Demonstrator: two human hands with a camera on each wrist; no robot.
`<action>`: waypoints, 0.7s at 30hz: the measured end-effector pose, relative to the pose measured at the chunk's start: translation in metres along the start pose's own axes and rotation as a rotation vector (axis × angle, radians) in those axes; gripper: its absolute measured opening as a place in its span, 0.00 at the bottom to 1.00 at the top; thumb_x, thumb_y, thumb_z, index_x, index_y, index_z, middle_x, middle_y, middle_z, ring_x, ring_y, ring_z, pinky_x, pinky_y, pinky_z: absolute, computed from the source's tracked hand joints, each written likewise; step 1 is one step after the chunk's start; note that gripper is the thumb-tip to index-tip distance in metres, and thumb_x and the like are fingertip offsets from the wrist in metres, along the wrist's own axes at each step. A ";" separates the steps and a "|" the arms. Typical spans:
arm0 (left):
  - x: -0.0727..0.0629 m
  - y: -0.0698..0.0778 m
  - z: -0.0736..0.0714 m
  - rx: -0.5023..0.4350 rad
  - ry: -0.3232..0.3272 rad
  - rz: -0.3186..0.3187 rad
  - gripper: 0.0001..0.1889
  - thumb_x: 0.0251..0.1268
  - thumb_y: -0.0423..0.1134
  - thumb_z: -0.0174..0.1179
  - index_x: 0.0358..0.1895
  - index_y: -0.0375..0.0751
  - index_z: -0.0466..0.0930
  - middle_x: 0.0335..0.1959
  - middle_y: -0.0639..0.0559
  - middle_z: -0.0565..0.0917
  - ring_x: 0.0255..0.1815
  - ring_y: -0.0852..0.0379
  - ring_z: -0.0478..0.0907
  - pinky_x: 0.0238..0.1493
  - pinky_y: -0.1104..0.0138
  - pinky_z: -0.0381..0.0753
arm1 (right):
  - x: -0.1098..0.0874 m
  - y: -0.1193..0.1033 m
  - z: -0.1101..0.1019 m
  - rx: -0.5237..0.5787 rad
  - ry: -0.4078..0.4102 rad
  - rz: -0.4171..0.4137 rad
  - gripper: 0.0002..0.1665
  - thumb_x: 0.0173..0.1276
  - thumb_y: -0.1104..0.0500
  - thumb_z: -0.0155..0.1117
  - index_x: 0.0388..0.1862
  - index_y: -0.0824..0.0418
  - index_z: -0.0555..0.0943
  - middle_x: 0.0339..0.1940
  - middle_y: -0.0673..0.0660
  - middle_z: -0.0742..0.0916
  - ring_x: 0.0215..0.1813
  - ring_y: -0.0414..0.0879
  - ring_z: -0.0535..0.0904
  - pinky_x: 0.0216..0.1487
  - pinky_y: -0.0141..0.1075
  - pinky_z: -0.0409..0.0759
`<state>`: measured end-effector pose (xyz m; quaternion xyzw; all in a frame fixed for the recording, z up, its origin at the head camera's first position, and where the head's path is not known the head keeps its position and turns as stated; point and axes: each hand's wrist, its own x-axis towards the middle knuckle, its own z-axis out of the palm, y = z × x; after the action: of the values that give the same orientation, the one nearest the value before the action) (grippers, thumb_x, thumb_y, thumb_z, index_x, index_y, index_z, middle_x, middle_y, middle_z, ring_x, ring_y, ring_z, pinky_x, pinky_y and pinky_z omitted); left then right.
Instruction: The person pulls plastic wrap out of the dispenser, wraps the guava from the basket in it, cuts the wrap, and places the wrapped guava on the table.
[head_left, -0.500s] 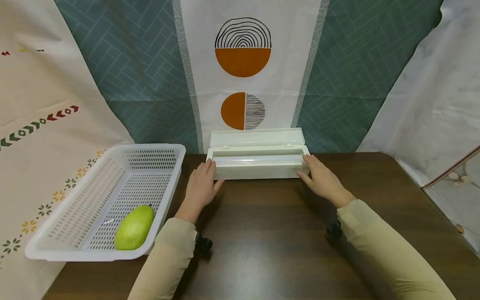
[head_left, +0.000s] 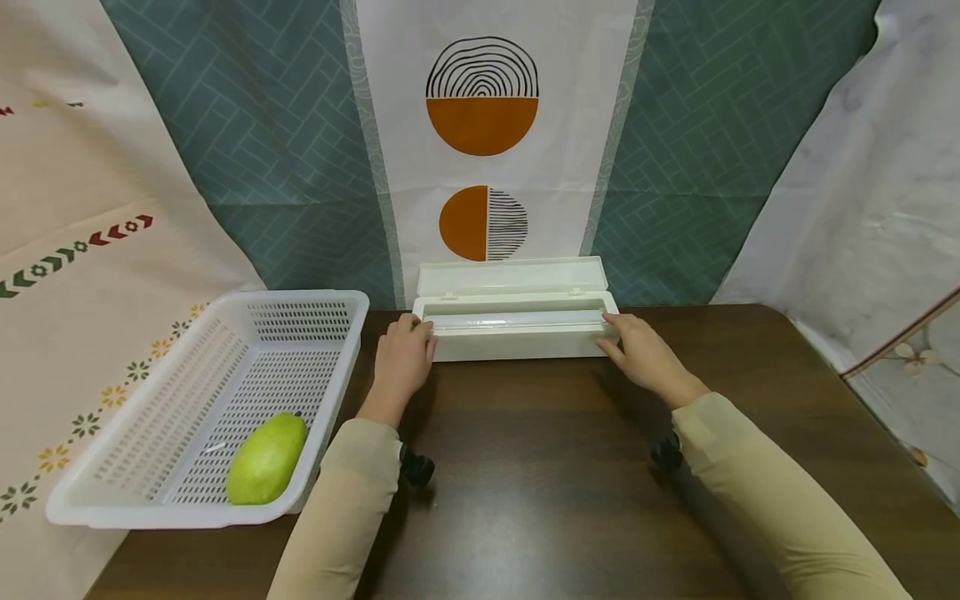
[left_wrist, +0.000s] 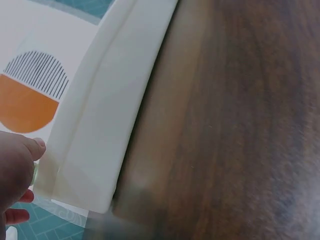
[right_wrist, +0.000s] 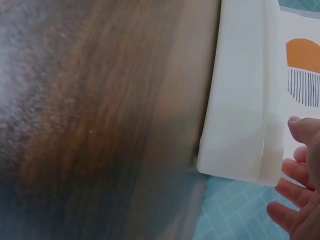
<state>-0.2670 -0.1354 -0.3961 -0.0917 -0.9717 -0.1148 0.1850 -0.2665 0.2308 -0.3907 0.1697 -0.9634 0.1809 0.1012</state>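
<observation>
A white plastic-wrap dispenser box stands at the back of the table, its hinged lid raised. Inside lies a roll of clear wrap. At the box's left end is my left hand, fingers bent over the upper edge beside the roll. In the left wrist view its thumb lies at the rim; I cannot tell whether it pinches the wrap. My right hand is at the right end, fingertips at the upper corner and thumb along the front. The right wrist view shows those fingers loosely spread beside the box.
A white perforated basket sits on the left, holding a green fruit like a mango or papaya. The dark wooden table extends in front of the box. Patterned cloth hangs close behind it.
The left hand's fingers have bent and its thumb has drawn in toward them at the box's left end. The right hand has hardly moved. The view has shifted slightly.
</observation>
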 end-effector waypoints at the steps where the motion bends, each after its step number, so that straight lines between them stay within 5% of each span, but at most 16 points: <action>1: 0.001 0.000 0.000 -0.005 -0.003 -0.004 0.17 0.70 0.43 0.52 0.57 0.41 0.78 0.54 0.40 0.74 0.51 0.40 0.73 0.45 0.49 0.75 | 0.001 0.000 0.000 0.005 0.004 -0.001 0.31 0.70 0.55 0.57 0.65 0.72 0.67 0.62 0.72 0.74 0.64 0.65 0.68 0.64 0.56 0.66; 13: 0.015 -0.006 -0.003 -0.128 -0.071 -0.050 0.15 0.71 0.41 0.52 0.53 0.40 0.80 0.51 0.39 0.74 0.52 0.41 0.71 0.50 0.49 0.74 | 0.016 0.003 -0.001 0.018 0.071 -0.042 0.19 0.68 0.59 0.58 0.53 0.71 0.78 0.51 0.69 0.81 0.55 0.63 0.72 0.59 0.54 0.68; 21: 0.022 -0.006 -0.002 -0.152 -0.113 -0.106 0.12 0.71 0.42 0.52 0.46 0.40 0.82 0.48 0.41 0.74 0.52 0.43 0.69 0.52 0.52 0.72 | 0.026 0.004 0.006 0.111 0.076 0.020 0.16 0.70 0.61 0.56 0.51 0.70 0.80 0.52 0.70 0.80 0.56 0.65 0.69 0.59 0.55 0.64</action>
<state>-0.2882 -0.1387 -0.3869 -0.0604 -0.9725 -0.1925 0.1161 -0.2924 0.2250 -0.3906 0.1583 -0.9490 0.2416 0.1263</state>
